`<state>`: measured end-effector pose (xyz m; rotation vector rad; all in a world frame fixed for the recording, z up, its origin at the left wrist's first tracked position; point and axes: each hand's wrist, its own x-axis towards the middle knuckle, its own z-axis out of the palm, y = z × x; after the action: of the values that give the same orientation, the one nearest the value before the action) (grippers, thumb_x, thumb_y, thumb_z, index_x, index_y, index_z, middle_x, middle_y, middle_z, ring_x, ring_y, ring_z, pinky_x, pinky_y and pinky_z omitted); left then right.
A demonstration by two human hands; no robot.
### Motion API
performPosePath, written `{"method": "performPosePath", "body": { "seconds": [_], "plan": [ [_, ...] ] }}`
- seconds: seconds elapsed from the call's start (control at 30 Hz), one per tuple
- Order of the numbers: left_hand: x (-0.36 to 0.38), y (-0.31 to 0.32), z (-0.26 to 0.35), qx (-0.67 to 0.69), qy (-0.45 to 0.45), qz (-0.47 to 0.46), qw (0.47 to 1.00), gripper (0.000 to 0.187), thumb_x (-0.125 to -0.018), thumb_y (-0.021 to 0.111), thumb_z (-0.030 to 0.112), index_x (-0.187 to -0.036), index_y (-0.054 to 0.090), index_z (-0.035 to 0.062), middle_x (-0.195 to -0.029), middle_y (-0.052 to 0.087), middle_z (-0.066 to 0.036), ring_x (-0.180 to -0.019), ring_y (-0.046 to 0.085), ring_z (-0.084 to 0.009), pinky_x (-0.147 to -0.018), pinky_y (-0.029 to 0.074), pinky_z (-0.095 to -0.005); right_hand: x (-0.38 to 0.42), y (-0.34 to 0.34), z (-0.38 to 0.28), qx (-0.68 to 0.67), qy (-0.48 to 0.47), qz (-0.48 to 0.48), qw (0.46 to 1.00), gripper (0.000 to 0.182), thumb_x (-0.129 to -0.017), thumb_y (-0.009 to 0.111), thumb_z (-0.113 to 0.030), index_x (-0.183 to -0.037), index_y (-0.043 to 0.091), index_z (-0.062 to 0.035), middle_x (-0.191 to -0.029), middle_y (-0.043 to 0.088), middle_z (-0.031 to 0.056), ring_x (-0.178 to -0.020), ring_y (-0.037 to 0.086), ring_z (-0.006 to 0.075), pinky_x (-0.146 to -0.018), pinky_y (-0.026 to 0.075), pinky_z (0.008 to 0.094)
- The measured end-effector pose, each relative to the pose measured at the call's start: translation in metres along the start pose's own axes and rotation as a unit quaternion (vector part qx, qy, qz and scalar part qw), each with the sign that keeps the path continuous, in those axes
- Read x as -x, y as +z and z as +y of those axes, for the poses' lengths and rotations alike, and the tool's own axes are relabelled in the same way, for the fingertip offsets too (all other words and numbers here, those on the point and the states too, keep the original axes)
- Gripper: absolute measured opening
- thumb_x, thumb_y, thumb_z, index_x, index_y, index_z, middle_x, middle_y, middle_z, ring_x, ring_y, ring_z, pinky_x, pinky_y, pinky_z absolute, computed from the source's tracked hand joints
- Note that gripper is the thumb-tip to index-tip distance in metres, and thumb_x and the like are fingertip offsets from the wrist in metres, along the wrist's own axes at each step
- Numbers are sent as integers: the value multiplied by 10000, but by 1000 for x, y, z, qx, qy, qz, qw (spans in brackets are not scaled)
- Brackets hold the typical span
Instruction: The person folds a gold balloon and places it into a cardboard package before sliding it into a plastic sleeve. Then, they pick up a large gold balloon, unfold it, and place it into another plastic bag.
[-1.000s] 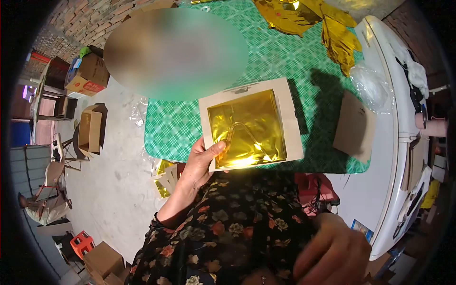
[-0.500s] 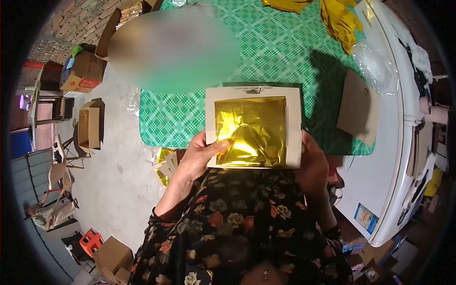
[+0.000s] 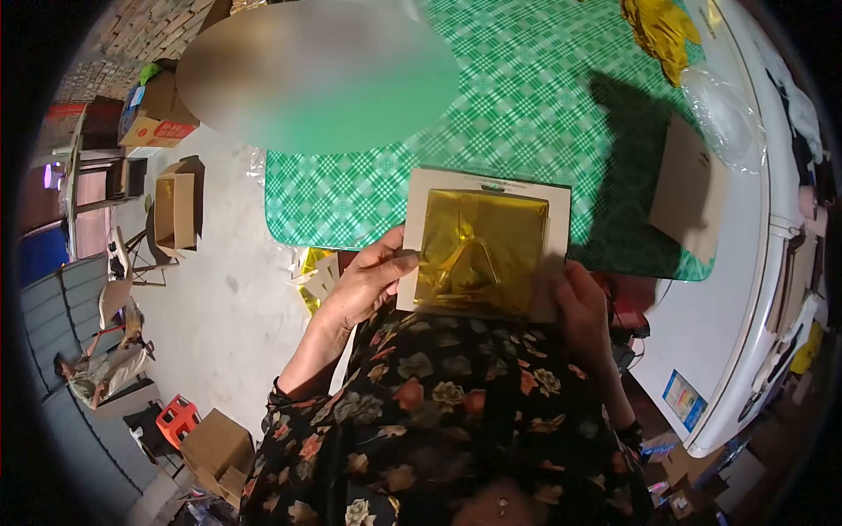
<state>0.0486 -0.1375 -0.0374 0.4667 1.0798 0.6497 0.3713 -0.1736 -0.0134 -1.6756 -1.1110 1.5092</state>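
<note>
Holding a card packet [image 3: 488,246] w/ gold foil [image 3: 481,252] inside, up just over the table [image 3: 526,96] edge. Left hand [image 3: 364,285] pinches its left edge, thumb on front; right hand [image 3: 583,316] grips the lower right corner, fingers behind. Foil looks fully seated in the window. Loose gold foil pile [image 3: 660,31] far beyond the right hand seems unpacked yet.

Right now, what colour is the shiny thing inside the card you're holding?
Gold: the foil in the card, best seen in the head view.
</note>
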Motion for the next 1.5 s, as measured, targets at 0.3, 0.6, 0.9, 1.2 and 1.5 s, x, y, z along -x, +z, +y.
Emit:
{"method": "performPosePath", "body": {
  "seconds": [0.3, 0.6, 0.9, 1.2, 1.5],
  "plan": [
    [10, -5, 5, -143, 28, -54, 988, 313, -1002, 699, 206, -1226, 708, -12, -1031, 698, 31, -718, 560, -20, -592, 475, -184, 3, -4, 18, 62, 0, -13, 998, 243, -1072, 538, -188, -910, 569, -10, -728, 455, -14, -723, 403, 68, -623, 378, 285],
    [10, -3, 7, -128, -10, -59, 990, 348, -1054, 611, 214, -1358, 641, 46, -1080, 666, 8, -849, 606, -60, -685, 595, -262, 4, 2, 8, 14, 39, -9, 999, 237, -1058, 555, -218, -1080, 609, 12, -847, 556, 14, -799, 485, 79, -693, 419, 278],
    [3, -12, 1, 40, 76, -131, 988, 506, -989, 574, -18, -1458, 421, -131, -1320, 607, -190, -918, 736, -239, -761, 678, -366, -2, 13, 9, -163, 35, -31, 986, 351, -1061, 535, -191, -1346, 527, 12, -1143, 667, 88, -996, 631, 143, -917, 497, 307],
    [4, -1, 15, 60, 41, -113, 991, 467, -992, 613, 14, -1416, 462, -110, -1231, 663, -216, -849, 765, -291, -697, 674, -327, -10, 8, 8, -41, -6, -98, 994, 224, -1078, 498, -148, -1079, 654, 13, -963, 634, 59, -844, 621, 149, -773, 507, 302],
    [3, 1, 15, 41, 13, -47, 998, 237, -1010, 641, 89, -1195, 595, -52, -1057, 721, -158, -834, 773, -261, -682, 662, -290, -8, 14, -4, -273, 107, -25, 956, 226, -1053, 526, -137, -1139, 646, 34, -1040, 666, 68, -793, 644, 131, -693, 523, 289]
  ]
}}
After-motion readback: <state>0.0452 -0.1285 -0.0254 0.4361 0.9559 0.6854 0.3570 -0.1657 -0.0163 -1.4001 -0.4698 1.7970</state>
